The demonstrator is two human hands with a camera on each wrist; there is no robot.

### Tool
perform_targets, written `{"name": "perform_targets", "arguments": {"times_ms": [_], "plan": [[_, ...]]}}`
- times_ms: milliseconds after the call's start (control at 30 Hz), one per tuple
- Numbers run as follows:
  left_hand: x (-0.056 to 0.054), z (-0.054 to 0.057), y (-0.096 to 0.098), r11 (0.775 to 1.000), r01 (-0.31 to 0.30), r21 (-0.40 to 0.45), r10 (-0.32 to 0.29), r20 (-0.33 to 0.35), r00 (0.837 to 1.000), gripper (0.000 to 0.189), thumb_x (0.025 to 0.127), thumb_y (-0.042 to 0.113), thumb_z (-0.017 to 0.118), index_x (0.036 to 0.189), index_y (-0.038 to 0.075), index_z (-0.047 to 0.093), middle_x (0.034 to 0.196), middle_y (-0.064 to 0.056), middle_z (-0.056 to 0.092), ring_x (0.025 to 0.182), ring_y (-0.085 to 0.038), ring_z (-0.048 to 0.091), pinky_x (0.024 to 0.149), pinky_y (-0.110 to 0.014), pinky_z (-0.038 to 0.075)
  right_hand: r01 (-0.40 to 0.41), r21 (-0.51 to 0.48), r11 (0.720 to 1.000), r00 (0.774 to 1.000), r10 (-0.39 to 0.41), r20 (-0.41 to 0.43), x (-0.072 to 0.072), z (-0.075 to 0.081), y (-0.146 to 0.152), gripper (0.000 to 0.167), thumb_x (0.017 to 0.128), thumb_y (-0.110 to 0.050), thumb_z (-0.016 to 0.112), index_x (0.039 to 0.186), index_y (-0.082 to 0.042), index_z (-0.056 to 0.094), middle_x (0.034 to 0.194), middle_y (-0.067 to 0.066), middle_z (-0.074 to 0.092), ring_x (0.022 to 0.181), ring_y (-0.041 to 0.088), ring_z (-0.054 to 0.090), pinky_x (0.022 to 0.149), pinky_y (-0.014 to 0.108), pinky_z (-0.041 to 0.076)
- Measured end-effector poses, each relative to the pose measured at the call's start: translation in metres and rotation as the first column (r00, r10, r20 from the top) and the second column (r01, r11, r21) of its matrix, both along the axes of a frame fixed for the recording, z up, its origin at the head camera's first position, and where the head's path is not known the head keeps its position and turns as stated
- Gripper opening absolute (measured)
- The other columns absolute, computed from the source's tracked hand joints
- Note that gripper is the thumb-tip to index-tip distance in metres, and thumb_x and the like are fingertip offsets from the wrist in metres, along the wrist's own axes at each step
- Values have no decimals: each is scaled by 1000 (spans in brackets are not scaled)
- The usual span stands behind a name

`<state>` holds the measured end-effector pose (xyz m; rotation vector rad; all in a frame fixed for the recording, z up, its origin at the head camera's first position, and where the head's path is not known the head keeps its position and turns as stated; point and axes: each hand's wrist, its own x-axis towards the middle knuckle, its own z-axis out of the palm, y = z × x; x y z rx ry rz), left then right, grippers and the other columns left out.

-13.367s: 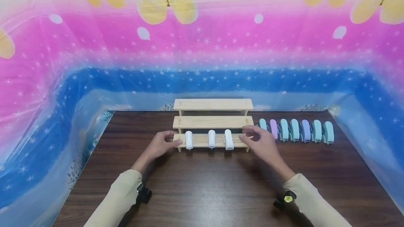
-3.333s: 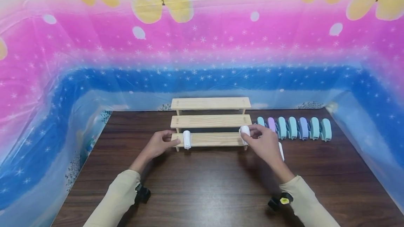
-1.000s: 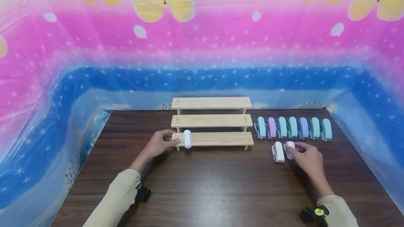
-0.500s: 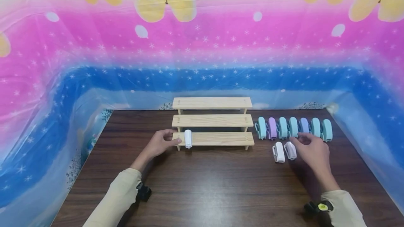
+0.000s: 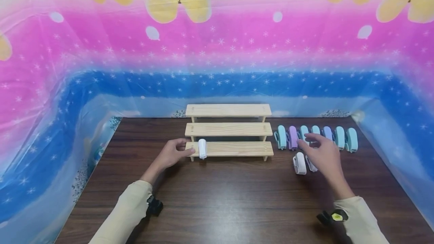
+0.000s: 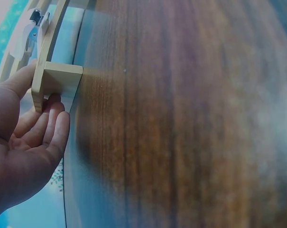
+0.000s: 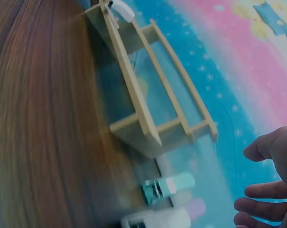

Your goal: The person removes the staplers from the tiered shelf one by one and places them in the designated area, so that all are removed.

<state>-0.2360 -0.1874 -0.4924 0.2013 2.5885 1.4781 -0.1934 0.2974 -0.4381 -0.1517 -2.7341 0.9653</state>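
Note:
My left hand (image 5: 173, 156) grips the left end of the three-tier wooden stand (image 5: 237, 148), thumb on top of the lowest shelf and fingers under it. Close to that thumb, a white mini stapler (image 5: 202, 148) sits on the shelf. Nothing is in my right hand (image 5: 323, 159), which hovers with spread fingers over two white staplers on the table. One white stapler (image 5: 300, 163) shows fully, while the other white stapler (image 5: 310, 164) is partly hidden by the hand. In the right wrist view my right hand (image 7: 276, 175) appears at the right edge, apart from the stand.
Behind my right hand runs a row of several staplers, among them a teal stapler (image 5: 280, 137), a purple stapler (image 5: 292, 138) and a blue stapler (image 5: 327, 133). The brown table (image 5: 217, 199) ends at a patterned cloth (image 5: 217, 86) at the back and sides.
Two of three white staplers went from the lowest shelf to the table at the right. My right hand has released the second and moved back left. My left hand stays on the stand.

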Motion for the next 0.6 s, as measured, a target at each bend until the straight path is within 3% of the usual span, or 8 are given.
{"name": "perform_targets", "arguments": {"times_ms": [233, 467, 600], "plan": [[0, 0, 0, 1000, -4, 3, 4, 0, 1000, 59, 96, 26, 74, 138, -10, 55, 128, -26, 65, 117, -38, 64, 98, -49, 54, -49, -54, 997, 999, 48, -15, -9, 4, -33, 64, 95, -57, 66, 136, -9, 65, 123, 17, 69, 104, 35, 66, 77, 44, 54], [0, -1, 1, 1000, -8, 3, 8, -5, 1000, 57, 96, 24, 75, 138, -10, 56, 128, -27, 66, 117, -38, 65, 97, -48, 55, -136, -88, 987, 988, 128, -87, -21, -1, -61, 53, 94, -51, 70, 129, -11, 70, 122, 13, 71, 106, 34, 67, 82, 49, 55], [1, -1, 1, 1000, -10, 5, 10, -2, 1000, 57, 96, 24, 75, 138, -10, 56, 127, -27, 66, 117, -38, 65, 97, -48, 55, -167, -103, 981, 982, 157, -102, -24, 1, -78, 49, 94, -47, 72, 128, -12, 71, 120, 12, 72, 105, 34, 68, 78, 47, 55]]}}
